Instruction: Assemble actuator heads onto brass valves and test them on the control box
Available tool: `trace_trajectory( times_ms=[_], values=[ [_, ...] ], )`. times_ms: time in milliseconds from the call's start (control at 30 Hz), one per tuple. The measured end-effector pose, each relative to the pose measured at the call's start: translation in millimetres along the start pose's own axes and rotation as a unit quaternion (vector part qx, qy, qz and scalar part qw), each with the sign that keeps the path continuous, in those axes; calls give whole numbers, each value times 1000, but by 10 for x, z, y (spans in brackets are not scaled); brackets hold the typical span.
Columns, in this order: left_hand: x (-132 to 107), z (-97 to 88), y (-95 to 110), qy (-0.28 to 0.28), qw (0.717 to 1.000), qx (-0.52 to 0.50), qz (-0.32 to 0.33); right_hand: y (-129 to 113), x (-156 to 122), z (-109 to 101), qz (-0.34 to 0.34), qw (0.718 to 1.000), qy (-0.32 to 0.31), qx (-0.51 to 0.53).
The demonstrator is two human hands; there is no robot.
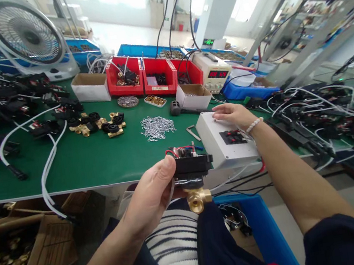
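Note:
My left hand is closed around a motorized valve, held up just in front of the bench edge. Its black housing has its top off, showing red and blue wires and small parts inside; the brass body hangs below. My right hand reaches over a light grey box, fingers stretched out and touching its far upper part. What lies beneath those fingertips is hidden. A black terminal block with red parts is set in the box's top. Left of the box lies an L-shaped metal piece.
On the green bench lie a pile of wire clips and brass valve bodies. Red bins, a power supply and a fan stand behind. Cabled units crowd both sides. A blue crate sits below.

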State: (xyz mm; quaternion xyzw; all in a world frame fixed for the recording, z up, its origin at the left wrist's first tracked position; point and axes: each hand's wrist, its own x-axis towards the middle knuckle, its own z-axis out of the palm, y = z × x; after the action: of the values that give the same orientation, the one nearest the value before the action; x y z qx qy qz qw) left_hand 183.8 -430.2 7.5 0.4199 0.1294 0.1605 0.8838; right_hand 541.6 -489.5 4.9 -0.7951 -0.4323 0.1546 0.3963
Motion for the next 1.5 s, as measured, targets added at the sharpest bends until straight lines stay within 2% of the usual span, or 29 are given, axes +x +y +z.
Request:
trace_trajectory(
  times_ms=[200, 400, 500, 667, 833, 1367, 1500],
  values=[
    [-18, 150, -78, 27, 998, 49, 10, -18, 44, 130, -18, 997, 24, -64],
    [-15, 204, -170, 3, 999, 37, 11, -20, 19, 188, -43, 992, 63, -102],
    [-8, 210, -194, -1, 999, 33, 5, -14, 6, 188, -41, 993, 62, -95],
    [-18, 207, -198, 21, 999, 36, 19, 1, 18, 178, -36, 992, 64, -98],
    [-39, 209, -181, 38, 998, 52, -2, 0, 18, 169, -39, 993, 68, -90],
    [-40, 169, -172, 17, 1000, 15, -15, -110, -26, 190, -24, 990, 97, -98],
    [-75, 145, -171, 51, 995, 72, 36, -143, -44, 186, -28, 990, 98, -102]
  ],
)
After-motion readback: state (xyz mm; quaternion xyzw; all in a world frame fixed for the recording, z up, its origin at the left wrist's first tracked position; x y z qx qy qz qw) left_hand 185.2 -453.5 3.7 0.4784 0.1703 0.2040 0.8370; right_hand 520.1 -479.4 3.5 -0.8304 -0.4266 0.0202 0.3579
